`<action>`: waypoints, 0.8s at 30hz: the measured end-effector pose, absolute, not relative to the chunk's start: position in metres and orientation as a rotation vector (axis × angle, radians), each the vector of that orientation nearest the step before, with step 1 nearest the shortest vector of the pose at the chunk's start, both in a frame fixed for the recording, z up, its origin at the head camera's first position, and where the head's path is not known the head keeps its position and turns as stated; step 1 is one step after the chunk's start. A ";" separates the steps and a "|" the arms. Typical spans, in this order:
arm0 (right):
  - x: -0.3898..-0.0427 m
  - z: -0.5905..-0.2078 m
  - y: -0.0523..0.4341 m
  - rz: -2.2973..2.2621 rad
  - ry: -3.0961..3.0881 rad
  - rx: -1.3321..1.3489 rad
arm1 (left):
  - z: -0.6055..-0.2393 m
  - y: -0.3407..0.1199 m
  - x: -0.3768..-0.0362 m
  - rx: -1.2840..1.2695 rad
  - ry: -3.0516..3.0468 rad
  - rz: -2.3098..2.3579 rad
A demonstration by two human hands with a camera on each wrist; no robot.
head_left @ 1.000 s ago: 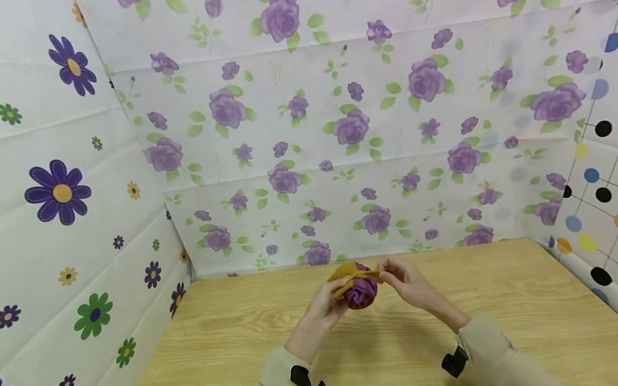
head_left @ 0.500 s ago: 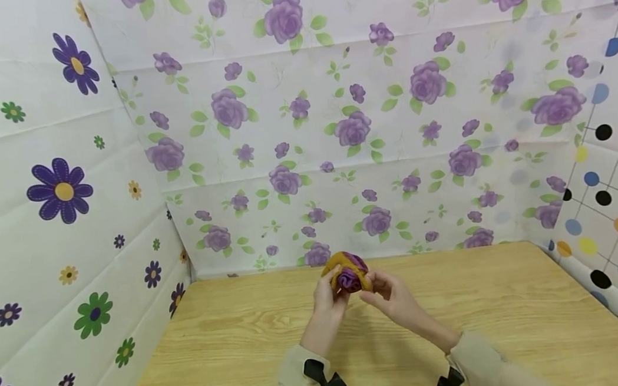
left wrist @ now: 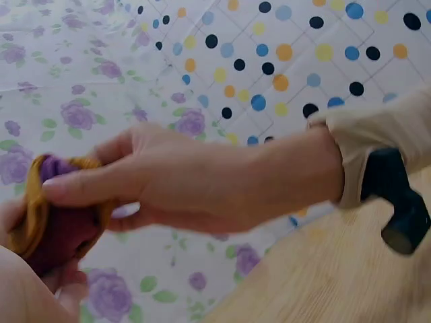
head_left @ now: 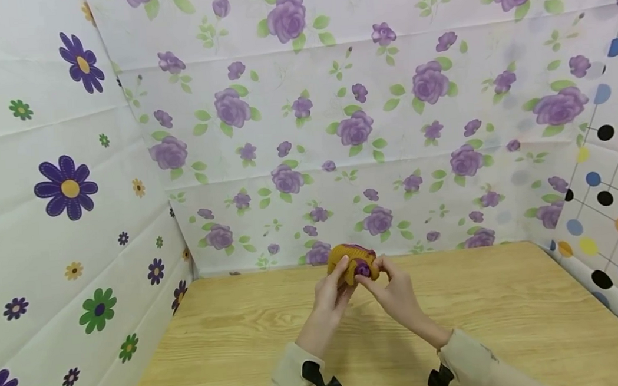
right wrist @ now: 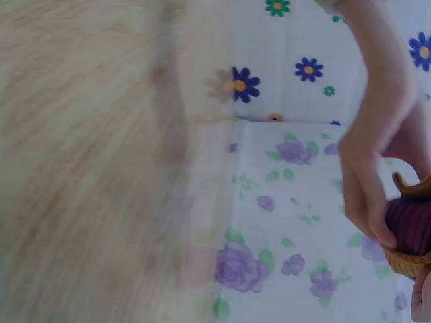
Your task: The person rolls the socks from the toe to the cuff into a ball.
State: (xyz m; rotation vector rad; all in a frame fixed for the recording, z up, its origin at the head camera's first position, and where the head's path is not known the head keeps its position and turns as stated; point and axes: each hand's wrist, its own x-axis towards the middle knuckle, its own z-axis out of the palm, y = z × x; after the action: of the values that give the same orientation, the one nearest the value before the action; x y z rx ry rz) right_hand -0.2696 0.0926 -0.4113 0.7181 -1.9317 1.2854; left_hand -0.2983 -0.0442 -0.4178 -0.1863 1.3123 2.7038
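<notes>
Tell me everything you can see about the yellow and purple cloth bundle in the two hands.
The cloth bundle is a small, rounded ball of soft, knitted-looking fabric, perhaps rolled socks, though that is not certain. A mustard-yellow layer wraps the outside, and dark purple fabric shows through an opening on the near side. It is held above the wooden table, near the floral back wall. The left hand grips it from the left, and the right hand pinches it from the right with thumb and fingers.

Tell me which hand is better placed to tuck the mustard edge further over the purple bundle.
Probably the right hand: its fingertips sit at the front of the sock bundle, by the exposed purple patch. The left hand grips the bundle from the side, steadying it above the table.
</notes>
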 end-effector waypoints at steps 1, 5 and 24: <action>-0.271 -0.409 0.095 1.320 -1.935 0.722 | -0.418 -0.048 -0.297 -0.160 1.373 2.648; -0.276 -0.405 0.103 1.537 -1.967 0.780 | -0.418 -0.055 -0.294 -0.010 1.499 2.519; -0.303 -0.435 0.120 1.981 -2.030 0.814 | -0.425 -0.065 -0.299 0.455 2.059 2.151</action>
State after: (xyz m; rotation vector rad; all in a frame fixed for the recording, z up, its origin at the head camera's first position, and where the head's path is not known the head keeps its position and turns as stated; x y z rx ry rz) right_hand -0.3029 0.1202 -0.4346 0.8141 -2.0297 1.9805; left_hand -0.2985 -0.0651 -0.4252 0.4552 2.0593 2.1505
